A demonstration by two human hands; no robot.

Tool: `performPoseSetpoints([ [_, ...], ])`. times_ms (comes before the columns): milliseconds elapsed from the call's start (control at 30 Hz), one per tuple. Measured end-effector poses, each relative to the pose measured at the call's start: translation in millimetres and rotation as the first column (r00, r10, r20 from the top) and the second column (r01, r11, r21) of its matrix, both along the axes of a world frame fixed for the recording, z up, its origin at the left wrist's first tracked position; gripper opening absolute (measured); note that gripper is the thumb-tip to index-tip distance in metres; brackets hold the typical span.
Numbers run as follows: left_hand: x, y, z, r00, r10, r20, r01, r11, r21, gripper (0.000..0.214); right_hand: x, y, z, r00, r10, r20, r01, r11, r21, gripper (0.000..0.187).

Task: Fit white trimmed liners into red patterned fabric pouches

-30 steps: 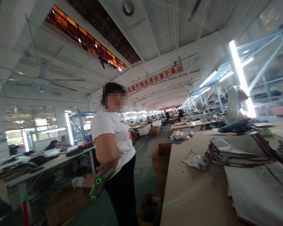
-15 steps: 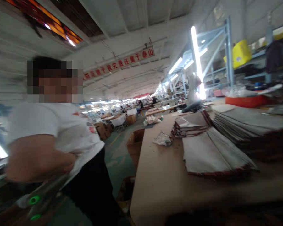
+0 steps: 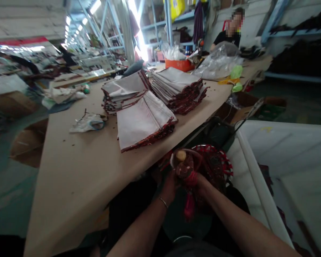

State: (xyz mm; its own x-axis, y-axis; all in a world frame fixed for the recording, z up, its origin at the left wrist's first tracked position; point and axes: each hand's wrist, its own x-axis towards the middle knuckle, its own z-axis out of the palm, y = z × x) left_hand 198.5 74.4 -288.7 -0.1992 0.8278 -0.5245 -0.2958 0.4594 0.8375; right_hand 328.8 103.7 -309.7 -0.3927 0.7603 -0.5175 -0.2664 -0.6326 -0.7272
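Left forearm [image 3: 147, 221]: extends from the lower centre up and to the right; a thin bracelet [image 3: 163, 202] circles the wrist.
Right forearm [image 3: 238, 221]: extends from the lower right up and to the left, converging on the left forearm.
Left hand [image 3: 171, 184]: curled against the left side of the brown bundle [image 3: 184, 168], holding it; individual finger positions are blurred.
Right hand [image 3: 200, 182]: closed on the right side of the same bundle, at a pink-red band [image 3: 192, 179]; fingertips are not distinguishable.
Brown bundle: held between both hands, below the near edge of the table [image 3: 91, 171]; a tan disc-like piece [image 3: 181, 155] shows at its upper end.
Pink strip [image 3: 188, 207]: hangs below the bundle.
Red-and-white basket [image 3: 228, 165]: behind and to the right of the bundle; contains dark reddish-brown material.
White bin [image 3: 259, 185]: stands to the right of the right forearm; dark brown pieces lie inside.
Orange basin [image 3: 176, 65]: on the far part of the table; contains clear plastic.
Cardboard box [image 3: 29, 142]: beside the table's left edge; contents cannot be seen.
Front sheet stack [image 3: 141, 123]: lies on the table, grey on top, with reddish-brown edges.
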Motion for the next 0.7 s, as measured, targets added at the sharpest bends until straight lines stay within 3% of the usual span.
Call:
performPoseSetpoints([
  [33, -3, -4, 13.1, 0.999, 0.02, -0.036, -0.014, 0.99, 0.142, 0.047, -2, 2, 4.8, 0.999, 0.003, -0.034, -0.004, 1.0, -0.019, 0.024],
  [100, -9, -11, 40.5, 0.993, 0.048, -0.111, 0.003, 0.91, 0.415, 0.059, -2, 6, 16.5, 0.996, 0.015, -0.09, -0.019, 0.999, -0.04, 0.026],
  [167, -14, -15, 65.8, 0.987, 0.035, -0.157, 0.058, 0.83, 0.554, 0.071, -1, 6, 27.6, 0.984, 0.051, -0.168, -0.056, 0.998, -0.03, 0.028],
  [233, -18, -14, 85.5, 0.98, 0.008, -0.197, 0.106, 0.821, 0.56, 0.072, -1, 5, 34.4, 0.978, 0.085, -0.19, -0.085, 0.996, 0.004, 0.029],
  [333, -25, -8, 99.7, 0.947, 0.067, -0.314, 0.11, 0.851, 0.514, 0.041, 2, 4, 32.8, 0.997, 0.059, -0.043, -0.057, 0.997, 0.056, 0.028],
  [400, -32, -9, 98.5, 0.925, 0.145, -0.352, 0.055, 0.864, 0.501, 0.027, 9, 3, 27.0, 0.996, -0.006, 0.094, -0.002, 0.996, 0.09, 0.026],
  [500, -47, -20, 89.1, 0.949, 0.171, -0.265, -0.035, 0.893, 0.45, 0.025, 25, 0, 23.3, 0.967, -0.126, 0.221, 0.082, 0.976, 0.201, 0.028],
  [600, -59, -31, 89.8, 0.97, 0.15, -0.192, -0.063, 0.916, 0.397, 0.026, 33, -1, 37.0, 0.965, -0.128, 0.227, -0.004, 0.865, 0.501, 0.043],
  [700, -60, -31, 110.3, 0.949, 0.145, -0.279, -0.008, 0.898, 0.44, 0.021, 25, 3, 67.6, 0.979, -0.027, 0.203, -0.119, 0.727, 0.676, 0.047],
])
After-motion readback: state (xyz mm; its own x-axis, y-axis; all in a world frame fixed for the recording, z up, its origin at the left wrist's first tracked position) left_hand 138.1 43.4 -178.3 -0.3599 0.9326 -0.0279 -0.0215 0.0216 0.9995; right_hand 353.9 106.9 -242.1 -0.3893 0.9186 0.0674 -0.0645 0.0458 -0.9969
